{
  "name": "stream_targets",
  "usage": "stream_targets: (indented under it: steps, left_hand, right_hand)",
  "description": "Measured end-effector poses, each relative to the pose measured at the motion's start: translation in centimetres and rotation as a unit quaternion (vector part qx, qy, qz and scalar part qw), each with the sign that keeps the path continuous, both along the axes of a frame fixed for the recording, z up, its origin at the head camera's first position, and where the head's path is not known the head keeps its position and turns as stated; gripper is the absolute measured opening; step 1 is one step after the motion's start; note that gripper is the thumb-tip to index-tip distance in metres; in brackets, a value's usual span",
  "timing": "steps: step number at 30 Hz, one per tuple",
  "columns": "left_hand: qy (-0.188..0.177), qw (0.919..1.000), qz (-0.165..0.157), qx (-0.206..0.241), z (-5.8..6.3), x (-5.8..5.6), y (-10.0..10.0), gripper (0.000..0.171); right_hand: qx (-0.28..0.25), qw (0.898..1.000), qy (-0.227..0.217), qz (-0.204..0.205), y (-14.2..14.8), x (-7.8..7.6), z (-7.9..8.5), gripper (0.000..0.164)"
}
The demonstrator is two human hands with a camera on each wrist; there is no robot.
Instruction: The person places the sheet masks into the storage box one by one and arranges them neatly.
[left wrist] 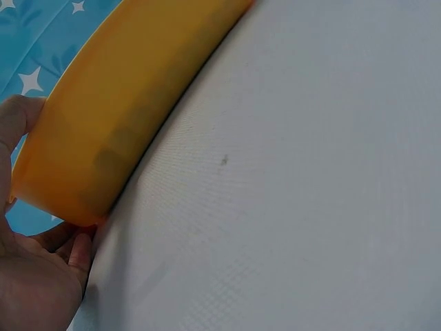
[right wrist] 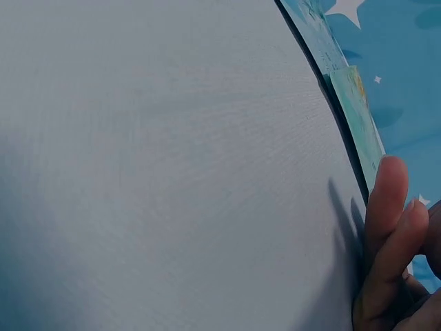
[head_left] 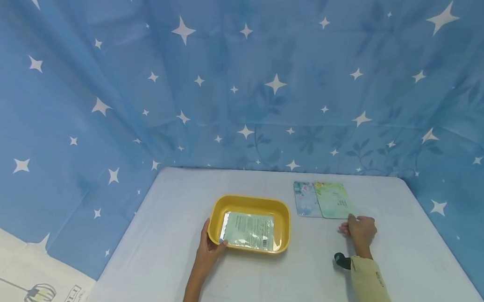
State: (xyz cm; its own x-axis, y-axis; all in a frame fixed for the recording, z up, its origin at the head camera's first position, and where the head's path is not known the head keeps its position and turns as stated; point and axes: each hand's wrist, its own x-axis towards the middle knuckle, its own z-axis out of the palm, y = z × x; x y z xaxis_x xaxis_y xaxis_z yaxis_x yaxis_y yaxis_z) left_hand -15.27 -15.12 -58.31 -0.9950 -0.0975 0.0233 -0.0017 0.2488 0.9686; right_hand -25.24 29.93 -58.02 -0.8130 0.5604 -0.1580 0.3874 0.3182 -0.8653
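My left hand (head_left: 208,254) grips the lower left corner of a yellow plastic tray (head_left: 287,205), thumb at the rim and fingers curled under the corner in the left wrist view. Inside the tray lies a flat pale green sachet (head_left: 248,231) with printed text and shiny silvery edges. My right hand (head_left: 361,230) pinches the near right corner of a flat green-and-yellow sachet (head_left: 333,200) with its fingertips. That sachet overlaps a blue floral sachet (head_left: 307,200) on its left. Both show edge-on beyond the curled fingers in the right wrist view.
A white-covered table (head_left: 170,211) carries everything. Behind and beside it hangs a blue curtain (head_left: 232,52) with white stars. Dark round-ended devices sit at both wrists, the right one (head_left: 342,261) beside a beige sleeve (head_left: 373,291).
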Motion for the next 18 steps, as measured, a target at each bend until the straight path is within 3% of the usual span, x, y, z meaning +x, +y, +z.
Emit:
stream_targets:
  steps: [13,18]
  left_hand:
    - [-0.001,1.0000,-0.003,0.006,-0.08,0.10,0.06,0.091]
    - [-0.001,1.0000,-0.004,0.005,0.12,0.09,-0.11,0.091]
  right_hand:
    - [-0.011,1.000,-0.024,0.015,0.61,-0.31,-0.17,0.039]
    - [-0.010,1.000,0.017,-0.003,0.31,-0.23,-0.59,0.036]
